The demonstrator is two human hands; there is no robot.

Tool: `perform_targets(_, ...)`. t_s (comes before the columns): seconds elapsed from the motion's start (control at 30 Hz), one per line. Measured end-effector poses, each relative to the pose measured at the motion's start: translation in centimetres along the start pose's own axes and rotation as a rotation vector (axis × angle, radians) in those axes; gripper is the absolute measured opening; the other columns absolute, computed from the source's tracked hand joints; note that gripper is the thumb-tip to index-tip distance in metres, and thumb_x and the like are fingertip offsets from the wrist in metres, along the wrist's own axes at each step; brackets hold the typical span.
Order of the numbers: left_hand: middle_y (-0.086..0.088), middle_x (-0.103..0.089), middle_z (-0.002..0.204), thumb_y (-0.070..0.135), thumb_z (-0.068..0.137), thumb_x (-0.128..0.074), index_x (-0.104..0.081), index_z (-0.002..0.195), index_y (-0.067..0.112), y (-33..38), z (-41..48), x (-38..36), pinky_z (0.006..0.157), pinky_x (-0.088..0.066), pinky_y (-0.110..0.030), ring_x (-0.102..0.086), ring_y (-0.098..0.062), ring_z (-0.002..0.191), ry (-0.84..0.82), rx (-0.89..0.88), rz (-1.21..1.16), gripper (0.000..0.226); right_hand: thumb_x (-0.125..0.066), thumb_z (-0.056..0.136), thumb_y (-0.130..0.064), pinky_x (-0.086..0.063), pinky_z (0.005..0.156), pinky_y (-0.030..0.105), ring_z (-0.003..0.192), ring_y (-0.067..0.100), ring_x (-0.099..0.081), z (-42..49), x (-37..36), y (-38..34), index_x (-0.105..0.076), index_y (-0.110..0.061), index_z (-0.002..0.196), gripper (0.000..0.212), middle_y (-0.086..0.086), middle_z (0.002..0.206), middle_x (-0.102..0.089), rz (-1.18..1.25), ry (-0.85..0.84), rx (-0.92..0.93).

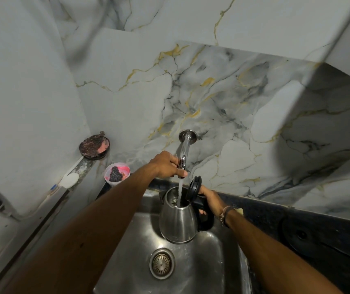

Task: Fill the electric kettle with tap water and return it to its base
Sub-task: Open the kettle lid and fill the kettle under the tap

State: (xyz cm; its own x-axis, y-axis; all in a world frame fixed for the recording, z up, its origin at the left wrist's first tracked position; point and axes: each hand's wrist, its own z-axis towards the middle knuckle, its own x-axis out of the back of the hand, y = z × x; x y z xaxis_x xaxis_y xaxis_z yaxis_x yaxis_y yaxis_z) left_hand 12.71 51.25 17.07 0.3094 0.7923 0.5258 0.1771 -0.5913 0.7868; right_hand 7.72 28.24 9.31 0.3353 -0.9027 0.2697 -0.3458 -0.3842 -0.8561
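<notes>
The steel kettle point(178, 221) hangs above the sink point(127, 251) rather than resting on its floor, and the reason reads plainly: its open mouth has to sit straight under the tap point(183, 158) so that the stream of water point(180, 192) drops inside and not down the outer wall. The right hand point(209, 200) is wrapped around the black handle point(204, 213), carrying the whole weight, and the hinged lid point(194, 187) stands tipped back toward that hand, which keeps the opening free for the water. The left hand point(167, 165) is closed on the tap's valve just above the stream, probably placed there so the flow can be cut the moment the level is right. The kettle's long axis runs nearly upright, leaning a little, with the mouth up toward the tap and the base down toward the drain point(161, 263); its spout faces the person's left and the handle faces right. How full it is cannot be told, since the inside is dark. A dark round disc point(318, 236) on the black worktop point(275, 211) to the right may be the kettle's base, though it is too dim to be sure.
</notes>
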Motion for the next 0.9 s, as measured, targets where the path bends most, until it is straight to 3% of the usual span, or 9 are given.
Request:
perform_targets(0.07, -0.01, -0.087, 0.105, 0.027, 0.084, -0.098, -0.087, 0.11, 0.01, -0.03, 0.02, 0.0, 0.109, -0.062, -0.053, -0.082, -0.033, 0.11, 0.002, 0.003, 0.002, 0.033, -0.052, 0.084, -0.076, -0.055, 0.068, 0.029, 0.066, 0.015, -0.069, 0.01, 0.0, 0.1, -0.083, -0.004, 0.112, 0.084, 0.008, 0.081, -0.08, -0.003, -0.002, -0.009)
perform_targets(0.33, -0.011, -0.088, 0.107, 0.028, 0.083, -0.099, -0.086, 0.114, 0.009, -0.14, 0.07, -0.03, 0.109, -0.062, -0.056, -0.083, -0.033, 0.109, -0.003, 0.0, 0.001, 0.038, -0.056, 0.076, -0.078, -0.051, 0.078, 0.034, 0.071, 0.016, -0.071, -0.22, -0.22, -0.08, -0.086, -0.016, 0.094, 0.072, -0.003, 0.07, -0.081, 0.019, 0.008, -0.002)
perform_targets(0.53, -0.013, -0.088, 0.107, 0.029, 0.083, -0.099, -0.087, 0.113, 0.008, -0.15, 0.04, 0.07, 0.109, -0.061, -0.056, -0.082, -0.035, 0.111, -0.002, 0.001, 0.007, 0.038, -0.055, 0.083, -0.072, -0.051, 0.078, 0.035, 0.087, 0.025, -0.073, 0.08, -0.34, 0.21, -0.087, -0.009, 0.108, 0.075, 0.018, 0.103, -0.085, 0.038, 0.037, -0.013)
perform_targets(0.63, -0.011, -0.088, 0.104, 0.028, 0.083, -0.099, -0.088, 0.11, 0.01, -0.19, 0.19, 0.02, 0.107, -0.063, -0.052, -0.083, -0.035, 0.108, -0.003, 0.002, 0.006, 0.034, -0.055, 0.083, -0.074, -0.053, 0.074, 0.034, 0.076, 0.022, -0.07, 0.37, -0.24, 0.5, -0.086, -0.006, 0.107, 0.079, 0.02, 0.094, -0.083, 0.035, 0.035, -0.016)
perform_targets(0.77, 0.001, -0.082, 0.08, 0.031, 0.08, -0.102, -0.086, 0.086, 0.024, -0.32, 0.44, 0.02, 0.09, -0.06, -0.041, -0.073, -0.019, 0.076, 0.01, 0.0, 0.003, 0.018, -0.06, 0.072, -0.076, -0.047, 0.056, 0.031, 0.057, 0.025, -0.061, 0.68, -0.26, 0.63, -0.079, 0.011, 0.095, 0.092, 0.028, 0.078, -0.068, 0.058, 0.059, -0.005)
perform_targets(0.9, 0.005, -0.081, 0.074, 0.031, 0.079, -0.103, -0.083, 0.076, 0.031, -0.34, 0.56, 0.06, 0.085, -0.058, -0.039, -0.069, -0.015, 0.072, 0.007, -0.001, 0.002, 0.02, -0.062, 0.07, -0.076, -0.047, 0.057, 0.031, 0.061, 0.028, -0.062, 0.78, -0.23, 0.89, -0.079, 0.01, 0.099, 0.092, 0.024, 0.076, -0.07, 0.066, 0.065, -0.013)
